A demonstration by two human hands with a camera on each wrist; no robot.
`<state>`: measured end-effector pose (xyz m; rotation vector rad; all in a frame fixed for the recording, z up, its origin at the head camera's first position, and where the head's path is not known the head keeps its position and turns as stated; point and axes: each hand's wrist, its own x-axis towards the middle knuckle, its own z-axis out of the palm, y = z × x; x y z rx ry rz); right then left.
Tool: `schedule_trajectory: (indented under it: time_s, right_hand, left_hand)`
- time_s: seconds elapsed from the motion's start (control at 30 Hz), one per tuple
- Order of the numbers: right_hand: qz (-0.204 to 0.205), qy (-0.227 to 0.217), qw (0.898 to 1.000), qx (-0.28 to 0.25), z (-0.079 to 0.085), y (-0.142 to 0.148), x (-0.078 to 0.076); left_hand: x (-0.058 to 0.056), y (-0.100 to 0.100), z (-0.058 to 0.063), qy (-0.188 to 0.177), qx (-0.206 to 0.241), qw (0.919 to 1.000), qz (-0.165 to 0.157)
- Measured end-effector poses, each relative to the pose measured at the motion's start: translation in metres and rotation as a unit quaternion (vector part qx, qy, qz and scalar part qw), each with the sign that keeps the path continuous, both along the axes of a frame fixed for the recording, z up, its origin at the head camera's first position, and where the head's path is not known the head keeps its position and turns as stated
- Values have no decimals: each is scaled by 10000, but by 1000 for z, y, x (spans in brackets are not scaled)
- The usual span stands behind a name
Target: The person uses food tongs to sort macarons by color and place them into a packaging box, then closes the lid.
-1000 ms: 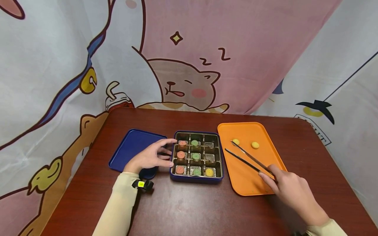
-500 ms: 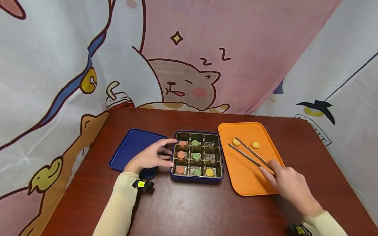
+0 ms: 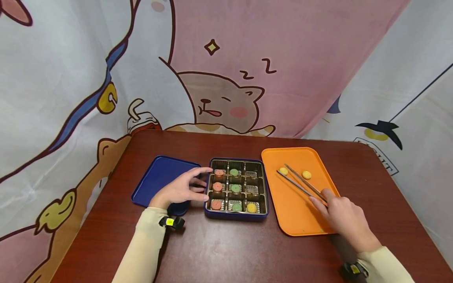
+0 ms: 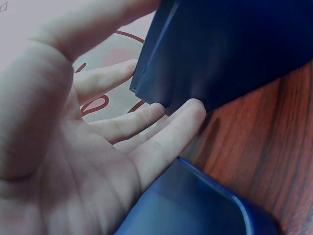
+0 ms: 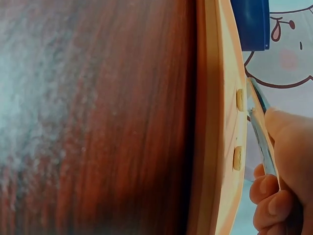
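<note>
My left hand point(image 3: 181, 188) rests along the left side of a blue box point(image 3: 235, 215), fingers spread; in the left wrist view its fingertips touch the blue wall. Gold dividers split the box into compartments. Pink cookies point(image 3: 217, 186) fill the left column and green cookies point(image 3: 235, 188) the middle one; one yellow cookie point(image 3: 251, 207) sits at near right. My right hand point(image 3: 347, 220) holds metal tongs point(image 3: 304, 181) over an orange tray point(image 3: 301, 220). Their spread tips stand either side of a yellow cookie point(image 3: 283, 171); contact is unclear. Another yellow cookie point(image 3: 306, 174) lies to its right.
A blue lid point(image 3: 159, 177) lies left of the box, partly under my left hand. Everything stands on a dark red wooden table point(image 3: 226, 251). A cartoon-printed cloth point(image 3: 290, 47) hangs behind the table. Small crumbs dot the near part of the tray.
The tongs have shifted slightly right and away from me, and their tips have moved to either side of the left yellow cookie. My left hand and the box have stayed put.
</note>
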<state>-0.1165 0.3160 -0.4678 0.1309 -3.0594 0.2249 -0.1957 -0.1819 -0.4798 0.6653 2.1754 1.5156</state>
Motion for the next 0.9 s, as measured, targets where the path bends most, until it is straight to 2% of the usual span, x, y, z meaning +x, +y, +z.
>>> schedule_trajectory:
  time_s: [0.47, 0.9]
  right_hand:
    - [-93, -238, 9997, -25, -6, 0, -7]
    - [20, -3, 10000, -12, -7, -1, -9]
  left_hand:
    - [2, 1, 0, -57, 45, 10000, 49]
    - [0, 0, -1, 28, -2, 10000, 33]
